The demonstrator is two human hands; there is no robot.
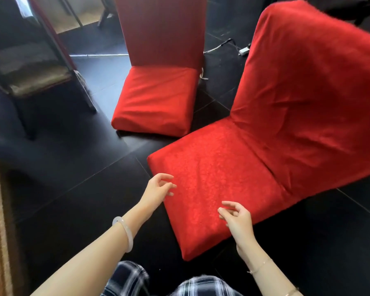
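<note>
- Checked cloth (128,278) at the person's lap lies lowest, both bare forearms reaching out past it
- The left hand (158,189), a white bangle (124,231) on its wrist, hovers at the front left corner of the red-covered chair (218,182), its grip slack and its fingers spread
- The right hand (237,218) hangs over the seat's front edge, its grip just as loose
- That chair stands on the dark floor (73,167), its back rising to the right
- A second red chair (156,99) stands just beyond it

I read near chair cover (212,178) as red cloth, grainy patterned weave, slight sheen, far chair cover (156,99) smooth matt red cloth, floor tiles (73,167) dark, glossy, bangle (124,231) pale, smooth
</note>
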